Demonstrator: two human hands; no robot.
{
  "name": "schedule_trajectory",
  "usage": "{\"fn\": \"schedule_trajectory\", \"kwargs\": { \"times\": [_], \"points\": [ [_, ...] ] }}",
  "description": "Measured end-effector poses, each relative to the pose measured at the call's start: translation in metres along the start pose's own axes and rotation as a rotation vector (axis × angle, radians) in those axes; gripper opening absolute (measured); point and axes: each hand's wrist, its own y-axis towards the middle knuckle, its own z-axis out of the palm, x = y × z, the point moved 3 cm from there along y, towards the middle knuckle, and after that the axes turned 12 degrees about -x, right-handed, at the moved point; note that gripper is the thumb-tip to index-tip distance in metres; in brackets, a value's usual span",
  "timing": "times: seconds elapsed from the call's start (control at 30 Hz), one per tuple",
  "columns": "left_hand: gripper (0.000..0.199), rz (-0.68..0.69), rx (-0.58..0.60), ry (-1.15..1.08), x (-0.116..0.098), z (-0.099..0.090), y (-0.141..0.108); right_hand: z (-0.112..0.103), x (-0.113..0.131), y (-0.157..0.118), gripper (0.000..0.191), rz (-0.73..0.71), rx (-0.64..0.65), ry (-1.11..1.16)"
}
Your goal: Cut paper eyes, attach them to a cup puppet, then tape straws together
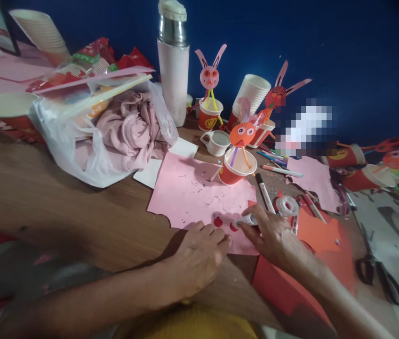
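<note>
Pink paper [185, 188] with dark marks lies on the table. My left hand [201, 256] rests on its near edge, fingers curled and close together, pressing the paper down; their tips are partly hidden. Just beyond those fingers is a small red paper circle [218, 221]. My right hand [273, 233] is closed around a small white tube [248, 220], tilted left. The tube's tip is at a second red circle [234, 227]; I cannot tell whether they touch. Behind the paper stands a red paper cup [233, 174] bearing an orange paper face [243, 135] with pipe-cleaner limbs.
A plastic bag [97, 172] with pink cloth sits left, near a white bottle [173, 75]. Several cup figures, a white mug [216, 142] and stacked cups [251, 94] stand behind. A black marker [265, 193], tape roll [287, 205], red paper [291, 287] and scissors [376, 270] lie right.
</note>
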Motion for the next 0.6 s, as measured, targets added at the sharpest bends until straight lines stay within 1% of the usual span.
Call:
{"fn": "schedule_trajectory", "kwargs": {
  "times": [0.1, 0.2, 0.3, 0.37, 0.47, 0.6],
  "points": [
    [0.022, 0.008, -0.048, 0.009, -0.0016, -0.0019, -0.0002, 0.0012, -0.0006, 0.0, 0.015, -0.015, -0.004, -0.007],
    [0.021, 0.005, -0.04, 0.007, -0.0016, -0.0027, -0.0006, 0.0017, -0.0006, -0.0003, 0.015, -0.034, 0.017, 0.01],
    [0.021, -0.012, -0.053, 0.008, 0.0, -0.0016, -0.0014, 0.0003, 0.0, 0.0002, 0.017, -0.03, -0.016, -0.015],
    [0.022, 0.013, -0.071, -0.002, 0.0002, -0.0001, -0.0018, -0.0001, 0.0015, 0.0, 0.018, -0.047, -0.03, -0.012],
    [0.023, 0.024, -0.068, -0.014, 0.0001, 0.0015, -0.0017, 0.0001, 0.0025, -0.001, 0.017, -0.068, -0.015, 0.023],
    [0.022, -0.013, -0.07, -0.002, -0.0008, 0.0001, -0.0014, -0.001, 0.0011, -0.0013, 0.016, -0.038, -0.022, 0.009]
  ]
}}
